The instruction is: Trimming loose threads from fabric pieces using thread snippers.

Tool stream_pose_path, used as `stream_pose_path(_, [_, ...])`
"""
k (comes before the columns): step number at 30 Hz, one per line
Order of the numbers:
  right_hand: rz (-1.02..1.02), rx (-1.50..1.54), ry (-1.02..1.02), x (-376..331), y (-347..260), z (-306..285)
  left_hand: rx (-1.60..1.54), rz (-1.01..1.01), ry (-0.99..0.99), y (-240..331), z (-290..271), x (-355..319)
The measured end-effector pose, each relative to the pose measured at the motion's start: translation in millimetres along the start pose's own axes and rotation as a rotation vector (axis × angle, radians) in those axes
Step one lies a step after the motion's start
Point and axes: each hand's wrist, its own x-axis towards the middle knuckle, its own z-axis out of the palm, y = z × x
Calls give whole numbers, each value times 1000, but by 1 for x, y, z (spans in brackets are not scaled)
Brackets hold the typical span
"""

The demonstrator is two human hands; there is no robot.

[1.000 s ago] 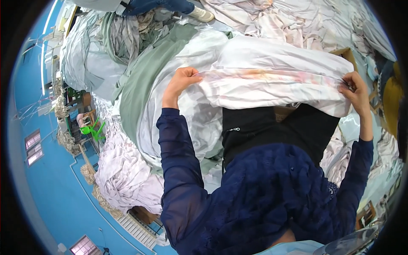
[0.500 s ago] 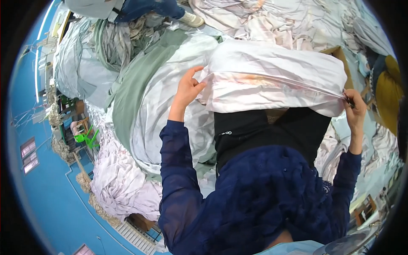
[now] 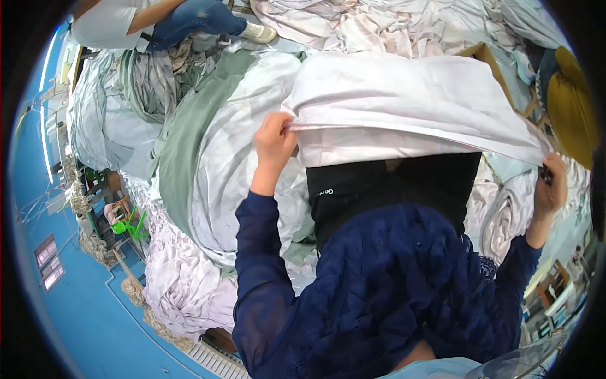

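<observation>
A pale pinkish-white fabric (image 3: 391, 95) lies across my lap, with one edge stretched in a taut fold between my hands. My left hand (image 3: 275, 142) is closed, pinching the fabric's left end. At the far right corner my right hand (image 3: 552, 180) grips the same edge, arm held out. A small dark object (image 3: 545, 175) sits in the fingers of that right hand; its kind is too small to make out. Below the fabric shows black cloth (image 3: 398, 183) over my lap.
Heaped white cloth (image 3: 246, 151) with a green cloth band (image 3: 180, 151) lies to my left. More pale fabric (image 3: 372, 25) spreads ahead. A seated person in jeans (image 3: 196, 25) is at far left. A green chair (image 3: 130, 226) stands beyond; mustard cloth (image 3: 568, 101) is at right.
My left hand has closed on the fabric's left end. My right hand has moved outward and slightly down, drawing the edge straight. The orange-tinted patch no longer shows.
</observation>
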Motion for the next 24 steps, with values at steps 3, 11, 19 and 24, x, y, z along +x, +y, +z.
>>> stream_pose_path(3, [196, 85, -23, -46, 23, 29, 149, 139, 305, 6, 8, -35])
stream_pose_path(11, [217, 31, 62, -91, 30, 83, 303, 165, 440, 9, 16, -92])
stream_pose_path(19, [278, 2, 108, -101, 26, 88, 291, 117, 432, 10, 18, -105])
stream_pose_path(24, [313, 59, 131, -105, 23, 89, 328, 48, 393, 7, 20, -111])
